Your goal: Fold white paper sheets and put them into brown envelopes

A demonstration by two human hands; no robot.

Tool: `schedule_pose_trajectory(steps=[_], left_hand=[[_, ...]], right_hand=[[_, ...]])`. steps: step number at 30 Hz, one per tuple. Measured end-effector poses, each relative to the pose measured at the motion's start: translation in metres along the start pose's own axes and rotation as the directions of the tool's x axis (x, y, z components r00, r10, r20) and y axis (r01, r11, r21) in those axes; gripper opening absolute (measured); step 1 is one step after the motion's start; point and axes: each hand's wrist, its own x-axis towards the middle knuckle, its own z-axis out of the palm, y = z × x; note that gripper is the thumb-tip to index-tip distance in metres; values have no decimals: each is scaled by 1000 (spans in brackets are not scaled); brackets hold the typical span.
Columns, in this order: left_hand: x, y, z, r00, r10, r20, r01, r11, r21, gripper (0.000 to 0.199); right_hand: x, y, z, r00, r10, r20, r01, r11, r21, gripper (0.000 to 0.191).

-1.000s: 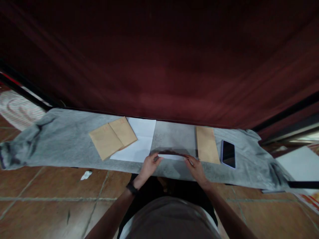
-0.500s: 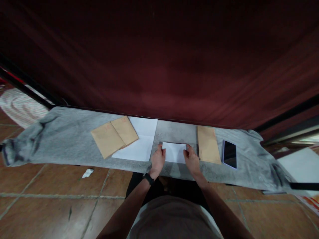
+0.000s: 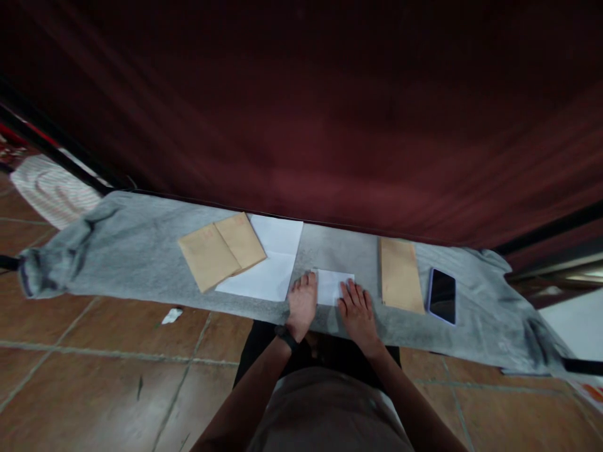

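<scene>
Head view: we rest right hand (image 3: 358, 314), fingers spread, on small white paper (image 3: 328, 286); left hand (image 3: 302, 304) at left edge, grip unclear.

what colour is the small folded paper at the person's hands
White: the folded paper shows best in the head view.

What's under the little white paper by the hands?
Grey cloth shows around the little white paper, and the right hand partly covers its right side. Whatever lies beneath is covered, so I can't tell.
</scene>
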Motion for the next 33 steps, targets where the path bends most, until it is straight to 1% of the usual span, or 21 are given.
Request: schedule_pose_trajectory(steps=[2,3,5,6,7,9,11,13,15,17,19,20,21,22,23,24,25,27,28,30,33], left_hand=[[-6,6,6,988,146,-57,-147,989,-13,39],[-10,10,10,968,239,-79,-242,969,-38,42],[-18,16,20,898,422,-127,-435,895,-98,51],[-21,18,25,880,454,-141,-470,875,-116,55],[-24,19,30,875,462,-145,-480,868,-127,58],[-29,16,37,887,438,-146,-457,879,-134,64],[-33,10,40,900,409,-151,-428,895,-127,66],[-34,1,37,915,374,-153,-391,914,-109,61],[-32,-11,29,929,341,-142,-355,930,-91,53],[-24,-30,16,944,297,-143,-310,947,-79,48],[-13,-59,-2,963,190,-192,-208,975,-76,48],[-6,-77,-12,968,82,-236,-103,991,-81,49],[1,-98,-22,961,-45,-273,19,995,-94,51],[7,-120,-32,937,-192,-293,164,979,-120,53],[11,-141,-42,879,-367,-303,331,929,-164,57],[15,-162,-50,791,-534,-298,486,845,-224,61],[17,-181,-57,739,-608,-291,554,794,-251,67],[18,-212,-67,655,-706,-270,638,708,-303,73],[17,-223,-69,627,-739,-247,662,672,-332,73],[16,-237,-72,585,-783,-214,677,616,-402,71],[15,-247,-75,514,-843,-159,659,507,-555,64]], right_hand=[[0,0,0,1000,3,9,-3,1000,-15,53],[-1,0,0,1000,1,13,0,1000,-22,53],[-2,0,0,1000,-10,20,10,999,-39,53],[-3,0,0,1000,-15,21,16,999,-47,54],[-3,0,1,1000,-19,19,20,998,-55,54],[-4,0,1,1000,-24,12,25,998,-62,55],[-4,0,2,1000,-27,2,27,998,-59,55],[-4,0,3,999,-34,-5,34,998,-46,54],[-3,1,4,999,-38,-12,38,999,-35,54],[-4,1,6,999,-44,-20,43,999,-29,54],[-4,2,8,998,-45,-34,44,999,-28,54],[-5,3,9,998,-47,-42,46,999,-28,54],[-5,3,10,997,-50,-50,49,998,-28,54],[-6,3,11,997,-54,-56,53,998,-29,54],[-6,4,11,997,-58,-59,57,998,-28,54],[-6,4,11,996,-60,-60,58,998,-28,54],[-7,3,11,997,-58,-59,57,998,-28,54],[-7,3,10,997,-52,-53,50,998,-27,53],[-6,3,9,998,-47,-49,46,999,-27,53],[-6,2,8,998,-45,-39,44,999,-26,53],[-6,2,8,998,-43,-43,42,999,-23,53]])
